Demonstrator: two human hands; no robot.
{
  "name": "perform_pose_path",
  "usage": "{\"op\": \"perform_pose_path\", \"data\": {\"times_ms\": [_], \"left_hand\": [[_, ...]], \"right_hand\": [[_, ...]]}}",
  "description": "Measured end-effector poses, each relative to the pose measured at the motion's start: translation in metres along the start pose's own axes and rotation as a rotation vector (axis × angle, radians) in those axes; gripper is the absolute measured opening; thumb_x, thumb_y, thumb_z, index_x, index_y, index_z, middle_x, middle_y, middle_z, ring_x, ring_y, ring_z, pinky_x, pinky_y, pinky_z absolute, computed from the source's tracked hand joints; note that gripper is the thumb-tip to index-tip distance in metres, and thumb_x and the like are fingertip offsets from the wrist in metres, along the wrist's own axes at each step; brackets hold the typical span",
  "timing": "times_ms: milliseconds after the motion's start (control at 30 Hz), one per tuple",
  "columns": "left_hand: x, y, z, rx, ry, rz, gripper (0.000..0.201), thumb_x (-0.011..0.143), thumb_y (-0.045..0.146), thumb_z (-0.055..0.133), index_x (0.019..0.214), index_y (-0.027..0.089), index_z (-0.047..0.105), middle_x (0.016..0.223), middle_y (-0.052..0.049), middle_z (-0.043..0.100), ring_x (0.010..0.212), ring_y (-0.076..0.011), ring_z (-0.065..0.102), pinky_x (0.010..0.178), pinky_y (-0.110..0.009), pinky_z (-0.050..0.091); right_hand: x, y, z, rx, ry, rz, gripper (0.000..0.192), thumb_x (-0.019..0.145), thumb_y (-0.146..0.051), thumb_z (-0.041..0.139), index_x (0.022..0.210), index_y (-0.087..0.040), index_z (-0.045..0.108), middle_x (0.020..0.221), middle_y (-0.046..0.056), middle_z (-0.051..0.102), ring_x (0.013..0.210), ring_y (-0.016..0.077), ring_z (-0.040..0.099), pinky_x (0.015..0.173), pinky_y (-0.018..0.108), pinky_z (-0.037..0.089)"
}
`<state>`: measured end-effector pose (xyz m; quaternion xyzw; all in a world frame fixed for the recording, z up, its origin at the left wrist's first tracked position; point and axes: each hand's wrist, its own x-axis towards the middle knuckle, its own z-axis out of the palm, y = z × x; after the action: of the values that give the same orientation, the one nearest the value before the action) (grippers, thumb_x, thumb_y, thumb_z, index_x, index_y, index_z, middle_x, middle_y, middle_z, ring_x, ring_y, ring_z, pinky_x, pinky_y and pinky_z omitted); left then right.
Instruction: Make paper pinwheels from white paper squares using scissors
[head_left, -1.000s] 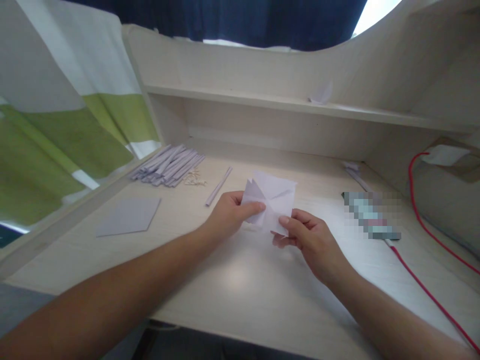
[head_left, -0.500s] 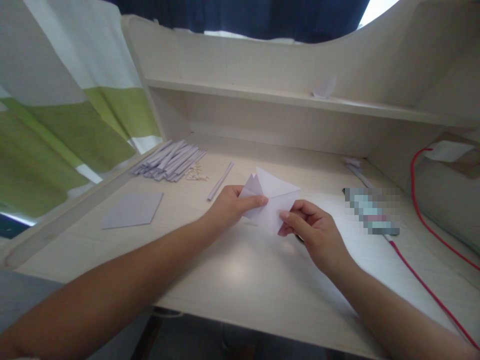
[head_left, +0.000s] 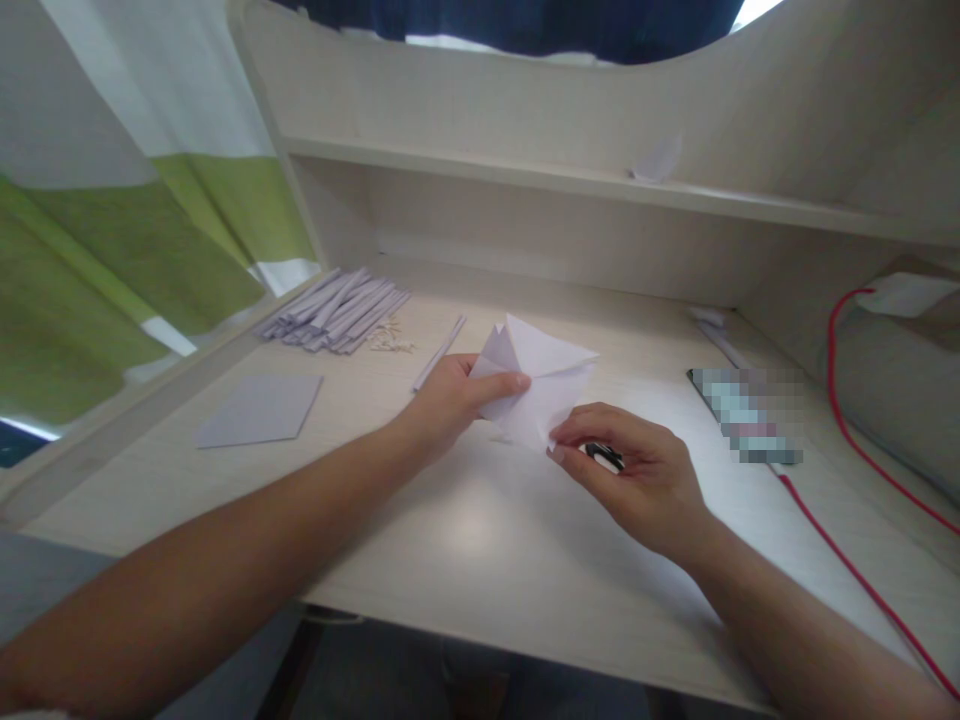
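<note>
A white, partly folded paper (head_left: 544,385) is held just above the pale wooden desk (head_left: 480,540). My left hand (head_left: 450,400) pinches its left flaps between thumb and fingers. My right hand (head_left: 637,470) pinches the paper's lower tip with thumb and forefinger. A small black object (head_left: 604,456) shows under my right hand's fingers; whether the hand holds it is unclear.
A flat grey paper sheet (head_left: 259,410) lies at the left. Several folded paper strips (head_left: 337,320) are piled at the back left, one single strip (head_left: 439,352) beside them. A pixelated item (head_left: 746,415) and a red cable (head_left: 847,540) lie at the right. A shelf (head_left: 600,185) spans the back.
The paper went from spread open to folded narrower. My right hand slid down to its lower tip, and the small black object came into sight beneath it.
</note>
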<state>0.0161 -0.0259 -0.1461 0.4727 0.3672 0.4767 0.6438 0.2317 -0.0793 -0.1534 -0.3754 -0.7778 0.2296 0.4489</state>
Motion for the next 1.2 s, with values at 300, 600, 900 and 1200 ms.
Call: {"op": "perform_pose_path", "data": {"times_ms": [300, 600, 900, 1200], "left_hand": [[-0.0022, 0.0008, 0.0005, 0.072, 0.017, 0.006, 0.036, 0.061, 0.038, 0.093, 0.076, 0.011, 0.075, 0.071, -0.003, 0.071, 0.061, -0.0124, 0.060, 0.058, -0.024, 0.043], [-0.0013, -0.0032, -0.0014, 0.070, 0.006, 0.010, 0.031, 0.065, 0.038, 0.091, 0.073, 0.013, 0.075, 0.067, -0.001, 0.069, 0.057, -0.0108, 0.058, 0.056, -0.023, 0.043], [-0.0031, -0.0002, 0.0012, 0.004, -0.019, 0.008, 0.030, 0.065, 0.037, 0.091, 0.076, 0.013, 0.076, 0.071, -0.002, 0.071, 0.060, -0.0116, 0.061, 0.057, -0.023, 0.044], [-0.0022, -0.0025, -0.0019, 0.073, -0.014, 0.031, 0.031, 0.068, 0.040, 0.090, 0.074, 0.014, 0.075, 0.069, -0.001, 0.069, 0.059, -0.0111, 0.059, 0.058, -0.023, 0.044]], "right_hand": [[0.0006, -0.0022, -0.0012, 0.074, -0.042, 0.030, 0.008, 0.092, -0.017, 0.076, 0.096, -0.025, 0.076, 0.092, 0.000, 0.075, 0.083, 0.0151, 0.068, 0.075, 0.030, 0.052], [-0.0013, -0.0009, -0.0026, 0.146, -0.043, 0.136, 0.018, 0.089, -0.012, 0.074, 0.098, -0.027, 0.078, 0.097, 0.000, 0.077, 0.087, 0.0166, 0.071, 0.074, 0.030, 0.054], [-0.0022, 0.0043, -0.0022, 0.123, -0.065, 0.047, 0.016, 0.088, -0.015, 0.079, 0.099, -0.026, 0.078, 0.097, 0.002, 0.077, 0.087, 0.0179, 0.070, 0.076, 0.033, 0.053], [-0.0027, -0.0005, -0.0018, 0.103, -0.034, 0.103, 0.010, 0.090, -0.017, 0.078, 0.095, -0.026, 0.079, 0.096, 0.002, 0.078, 0.086, 0.0176, 0.071, 0.075, 0.032, 0.054]]}}
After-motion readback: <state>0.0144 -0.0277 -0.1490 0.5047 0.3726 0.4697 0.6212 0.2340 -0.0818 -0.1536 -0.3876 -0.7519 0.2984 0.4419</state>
